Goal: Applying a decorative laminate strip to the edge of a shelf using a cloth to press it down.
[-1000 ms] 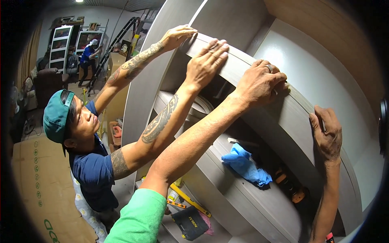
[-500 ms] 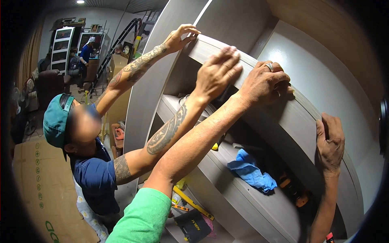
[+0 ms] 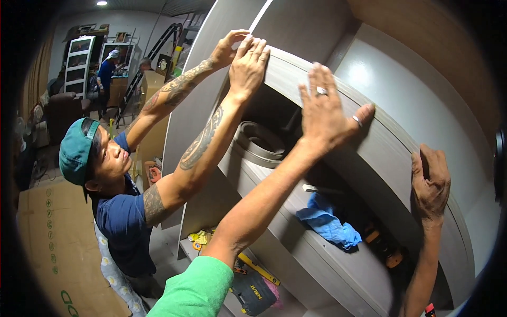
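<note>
A long light-grey wood-grain board [image 3: 388, 150] runs across the front of a cabinet of the same finish. My left hand [image 3: 327, 113] is against the board's face near its middle, fingers stretched out and thumb pointing at the top edge. Farther right, my right hand [image 3: 431, 185] grips the board, with its fingers bent over the top edge and the thumb on the front face. At the board's left end, a co-worker in a green cap holds it: one hand [image 3: 249, 66] lies over the edge, and the other hand [image 3: 228, 46] is at the upright panel.
Inside the cabinet are a grey coiled strip [image 3: 261, 143], a blue cloth [image 3: 328, 222] and an orange-and-black tool [image 3: 391, 253]. Lower down lie a yellow spirit level [image 3: 259, 268] and a dark tool case [image 3: 253, 293]. Flat cardboard [image 3: 58, 243] stands at left; another person [image 3: 108, 76] is farther back.
My left hand has let go of the board's edge and spread its fingers, shifting slightly left. The co-worker's nearer hand has moved left to the board's end. My right hand stays put.
</note>
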{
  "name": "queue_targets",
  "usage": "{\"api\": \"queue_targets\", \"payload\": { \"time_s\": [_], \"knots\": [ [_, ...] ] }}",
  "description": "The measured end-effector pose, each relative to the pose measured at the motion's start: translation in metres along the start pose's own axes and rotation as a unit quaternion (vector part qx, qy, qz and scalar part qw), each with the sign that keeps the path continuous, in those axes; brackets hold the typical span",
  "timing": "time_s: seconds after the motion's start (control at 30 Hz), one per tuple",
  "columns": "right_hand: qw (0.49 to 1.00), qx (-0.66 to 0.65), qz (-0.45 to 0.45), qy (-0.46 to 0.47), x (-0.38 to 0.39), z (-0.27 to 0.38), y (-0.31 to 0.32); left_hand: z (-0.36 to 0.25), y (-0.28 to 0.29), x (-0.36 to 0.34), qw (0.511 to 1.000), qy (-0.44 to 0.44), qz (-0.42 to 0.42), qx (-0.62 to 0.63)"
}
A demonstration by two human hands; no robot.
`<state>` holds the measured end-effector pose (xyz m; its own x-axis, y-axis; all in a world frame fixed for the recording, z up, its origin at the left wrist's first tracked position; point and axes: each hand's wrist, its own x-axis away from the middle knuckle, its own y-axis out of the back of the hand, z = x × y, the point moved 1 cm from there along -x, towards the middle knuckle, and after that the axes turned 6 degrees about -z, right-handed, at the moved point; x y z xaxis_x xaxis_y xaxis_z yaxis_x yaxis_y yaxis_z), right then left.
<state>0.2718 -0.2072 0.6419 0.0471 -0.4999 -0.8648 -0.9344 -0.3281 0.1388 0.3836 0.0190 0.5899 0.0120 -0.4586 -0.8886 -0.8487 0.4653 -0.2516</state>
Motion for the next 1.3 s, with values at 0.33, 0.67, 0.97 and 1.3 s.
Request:
{"api": "queue_targets", "payload": {
  "time_s": [0.33, 0.67, 0.97, 1.3],
  "knots": [
    [0.994, 0.074, -0.048, 0.071, -0.029, 0.016, -0.026, 0.006, -0.009, -0.010, 1.000, 0.008, -0.003, -0.003],
    [0.975, -0.053, -0.126, 0.177, -0.094, 0.082, -0.184, 0.050, -0.049, 0.008, 0.991, -0.120, 0.046, -0.041],
    [0.936, -0.062, -0.328, 0.108, -0.016, -0.013, -0.064, -0.096, -0.188, 0.066, 0.932, -0.320, 0.126, 0.118],
    [0.976, -0.122, -0.168, 0.060, 0.064, -0.127, 0.086, -0.149, -0.276, 0.073, 0.872, -0.480, 0.055, 0.079]
  ]
}}
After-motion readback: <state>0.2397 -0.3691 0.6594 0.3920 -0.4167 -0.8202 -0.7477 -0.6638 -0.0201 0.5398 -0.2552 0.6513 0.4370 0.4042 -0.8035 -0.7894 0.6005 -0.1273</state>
